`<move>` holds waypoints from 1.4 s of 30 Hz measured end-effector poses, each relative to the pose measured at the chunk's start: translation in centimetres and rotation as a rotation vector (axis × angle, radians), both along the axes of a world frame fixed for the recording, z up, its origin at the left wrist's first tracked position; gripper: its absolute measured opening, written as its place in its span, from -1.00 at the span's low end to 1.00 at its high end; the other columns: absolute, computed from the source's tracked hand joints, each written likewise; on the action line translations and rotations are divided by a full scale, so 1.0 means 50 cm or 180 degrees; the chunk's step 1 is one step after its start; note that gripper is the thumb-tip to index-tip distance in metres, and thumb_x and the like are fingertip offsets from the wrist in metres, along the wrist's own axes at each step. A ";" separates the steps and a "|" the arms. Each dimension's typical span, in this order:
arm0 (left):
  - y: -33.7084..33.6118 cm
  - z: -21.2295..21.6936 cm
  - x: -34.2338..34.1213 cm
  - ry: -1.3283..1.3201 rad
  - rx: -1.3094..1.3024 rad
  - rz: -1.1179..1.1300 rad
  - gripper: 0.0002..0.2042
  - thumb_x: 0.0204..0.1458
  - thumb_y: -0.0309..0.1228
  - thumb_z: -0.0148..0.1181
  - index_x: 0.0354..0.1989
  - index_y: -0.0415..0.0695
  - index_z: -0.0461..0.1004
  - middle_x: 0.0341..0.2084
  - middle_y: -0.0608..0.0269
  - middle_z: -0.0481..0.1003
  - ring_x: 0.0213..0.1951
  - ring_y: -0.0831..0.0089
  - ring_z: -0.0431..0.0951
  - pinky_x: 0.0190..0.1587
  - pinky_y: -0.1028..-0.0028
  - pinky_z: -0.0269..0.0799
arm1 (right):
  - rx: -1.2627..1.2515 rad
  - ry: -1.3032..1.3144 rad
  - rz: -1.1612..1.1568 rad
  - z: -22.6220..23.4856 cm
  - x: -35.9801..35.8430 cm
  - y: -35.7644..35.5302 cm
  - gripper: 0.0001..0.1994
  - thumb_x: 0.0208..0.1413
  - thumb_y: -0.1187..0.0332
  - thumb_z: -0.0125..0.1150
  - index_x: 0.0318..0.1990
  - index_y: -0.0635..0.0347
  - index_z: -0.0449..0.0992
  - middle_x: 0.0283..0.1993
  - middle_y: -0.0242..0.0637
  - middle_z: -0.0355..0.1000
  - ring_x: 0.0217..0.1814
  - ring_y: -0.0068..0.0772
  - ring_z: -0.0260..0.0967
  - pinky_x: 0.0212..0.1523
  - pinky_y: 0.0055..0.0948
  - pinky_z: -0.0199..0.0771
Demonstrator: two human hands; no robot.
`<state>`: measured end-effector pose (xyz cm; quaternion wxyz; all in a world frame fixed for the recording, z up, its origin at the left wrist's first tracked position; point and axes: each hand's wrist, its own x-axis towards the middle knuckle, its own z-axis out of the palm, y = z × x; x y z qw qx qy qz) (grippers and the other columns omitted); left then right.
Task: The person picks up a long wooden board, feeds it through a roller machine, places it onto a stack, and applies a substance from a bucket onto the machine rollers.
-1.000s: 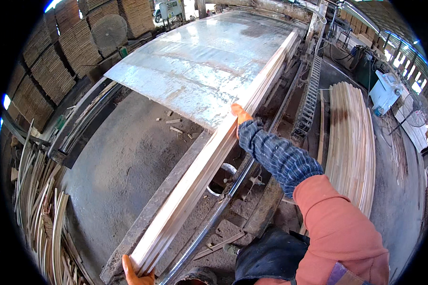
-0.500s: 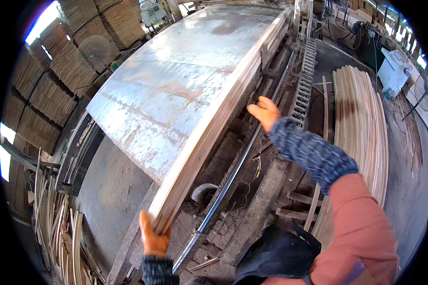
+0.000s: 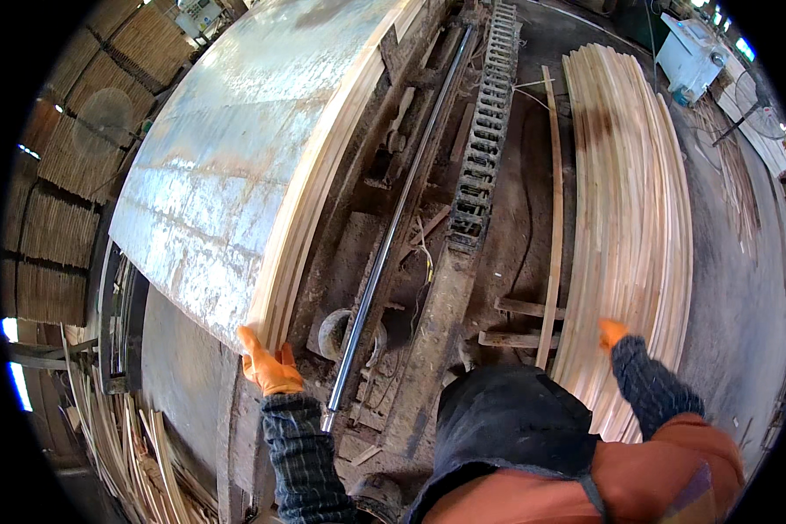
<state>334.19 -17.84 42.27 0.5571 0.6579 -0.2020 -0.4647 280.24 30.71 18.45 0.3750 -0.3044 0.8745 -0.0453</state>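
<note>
A thick stack of pale wood sheets point(image 3: 319, 210) with a worn grey panel point(image 3: 236, 148) on top lies tilted across the left half of the view. My left hand point(image 3: 269, 367), in an orange glove, grips the stack's near corner from below. My right hand point(image 3: 611, 333), also gloved in orange, is off the stack and hangs over the near end of a pile of thin pale wood strips point(image 3: 629, 218) on the right. Only its tip shows past the dark knitted sleeve. Nothing is visible in it.
A long steel rod point(image 3: 393, 236) and a chain track point(image 3: 489, 131) run between the stack and the strip pile, over dirty machine framing. Bundled veneer stacks point(image 3: 61, 175) line the left wall. Scrap strips point(image 3: 140, 454) lie at lower left. A pale blue machine point(image 3: 690, 52) stands at top right.
My right hand has let go of the sheet stack's edge and swung right toward the strip pile. My left hand has stayed on the near corner as the view dropped closer.
</note>
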 end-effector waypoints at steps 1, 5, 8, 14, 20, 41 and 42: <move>0.011 -0.006 -0.010 -0.0114 -0.0118 0.0040 -0.38 -0.04 0.23 0.31 -0.02 -0.03 0.43 -0.08 0.26 0.48 -0.10 0.37 0.40 -0.03 0.20 0.27 | -0.0141 -0.0504 -0.0775 -0.021 0.019 0.054 -0.57 -0.07 0.48 0.32 0.03 0.23 0.43 -0.05 0.05 0.47 -0.02 -0.03 0.45 -0.03 -0.16 0.50; 0.030 -0.013 -0.036 -0.0455 -0.0441 0.0065 -0.38 0.12 0.12 0.19 0.17 -0.10 0.32 0.13 0.17 0.36 0.09 0.28 0.33 0.17 0.10 0.13 | -0.0733 -0.0796 -0.1678 -0.007 0.067 0.168 -0.40 0.00 0.29 0.35 0.23 0.20 0.35 0.05 -0.07 0.45 -0.04 -0.19 0.43 -0.11 -0.24 0.50; 0.020 -0.014 -0.037 -0.0236 -0.0433 0.0174 -0.33 0.13 0.12 0.17 0.24 -0.12 0.26 0.22 0.13 0.28 0.19 0.23 0.25 0.23 0.07 0.09 | -0.0937 -0.0884 -0.3026 0.081 0.043 0.158 -0.33 0.02 0.16 0.36 0.28 0.25 0.32 0.10 -0.18 0.40 -0.06 -0.34 0.41 -0.20 -0.40 0.47; 0.011 -0.084 0.020 -0.2768 -0.0322 -0.0244 -0.33 0.20 0.06 0.09 0.30 -0.19 0.20 0.19 0.04 0.32 0.16 0.18 0.35 0.20 0.13 0.26 | -0.1190 -0.0623 -0.3215 0.126 -0.039 0.064 -0.35 0.02 0.18 0.33 0.26 0.26 0.35 -0.11 -0.26 0.47 -0.40 -0.47 0.37 -0.49 -0.43 0.36; -0.082 -0.140 -0.012 -0.1618 -0.0335 0.1287 -0.36 0.25 0.10 -0.06 0.14 -0.32 0.42 0.06 -0.06 0.48 0.00 0.14 0.54 0.15 0.24 0.40 | -0.1178 -0.0399 -0.2492 -0.063 -0.378 -0.160 -0.43 0.06 0.20 0.31 0.23 0.18 0.40 0.00 -0.23 0.46 -0.28 -0.43 0.42 -0.37 -0.42 0.44; -0.708 -0.083 -1.094 -0.0204 -0.1212 0.0081 -0.64 0.25 -0.15 0.06 -0.18 -0.28 0.51 -0.36 0.28 0.50 -0.31 0.46 0.38 -0.20 0.42 0.32 | -0.2100 -0.0137 -0.1850 0.276 -1.229 -0.763 -0.50 0.14 0.24 0.31 0.23 0.15 0.41 -0.12 -0.42 0.45 -0.28 -0.60 0.34 -0.31 -0.58 0.38; -0.715 -0.085 -1.109 -0.0143 -0.0942 0.0054 -0.64 0.24 -0.15 0.08 -0.18 -0.28 0.51 -0.37 0.30 0.50 -0.36 0.47 0.39 -0.26 0.43 0.35 | -0.2219 -0.0374 -0.1849 0.275 -1.243 -0.791 -0.51 0.15 0.28 0.30 0.21 0.21 0.40 -0.14 -0.41 0.46 -0.27 -0.60 0.34 -0.31 -0.60 0.38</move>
